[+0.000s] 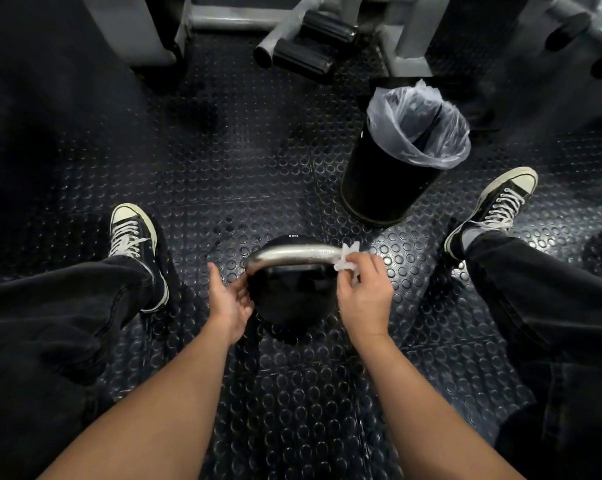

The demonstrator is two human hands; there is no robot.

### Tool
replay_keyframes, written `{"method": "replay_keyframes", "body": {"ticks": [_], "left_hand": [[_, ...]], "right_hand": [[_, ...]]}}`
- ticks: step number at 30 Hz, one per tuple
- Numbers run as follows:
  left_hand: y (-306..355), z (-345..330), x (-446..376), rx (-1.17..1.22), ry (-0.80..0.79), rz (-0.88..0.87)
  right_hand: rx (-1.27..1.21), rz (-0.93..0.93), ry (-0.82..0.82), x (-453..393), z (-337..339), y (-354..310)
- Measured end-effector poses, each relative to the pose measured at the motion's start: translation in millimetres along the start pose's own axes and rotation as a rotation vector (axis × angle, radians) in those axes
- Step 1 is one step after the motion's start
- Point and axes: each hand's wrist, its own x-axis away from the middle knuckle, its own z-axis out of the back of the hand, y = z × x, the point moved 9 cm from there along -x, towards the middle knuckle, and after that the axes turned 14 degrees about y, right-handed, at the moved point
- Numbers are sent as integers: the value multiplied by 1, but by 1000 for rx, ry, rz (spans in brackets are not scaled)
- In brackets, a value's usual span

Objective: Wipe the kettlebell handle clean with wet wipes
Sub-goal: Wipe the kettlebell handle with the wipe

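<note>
My left hand (231,299) braces the black kettlebell (285,299) – fingers loose – so my right hand (362,289) pinches the crumpled white wet wipe (345,259) against its shiny steel handle (292,255).

The right hand (362,292) covers the right end of the handle (292,255), and most of the wipe (344,259) is bunched out of sight under its fingers. The left hand (230,299) hides the handle's left foot, so touching or just beside cannot be told. The kettlebell (289,299) below the handle is a dark mass; its small marking beyond the hands is too small to read. The bin (393,174) past the right hand shows no bottom. The machines (292,32) far beyond are cut by the top edge.
</note>
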Motion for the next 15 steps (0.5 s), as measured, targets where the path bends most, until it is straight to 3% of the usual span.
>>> {"method": "replay_keyframes", "body": {"ticks": [3,15], "left_hand": [[1,0,1,1,11,8],[0,1,-2,-32,8,-7]], "right_hand": [[6,59,-20,-1,-2,-14],[64,-45,-72,6,-6,8]]}}
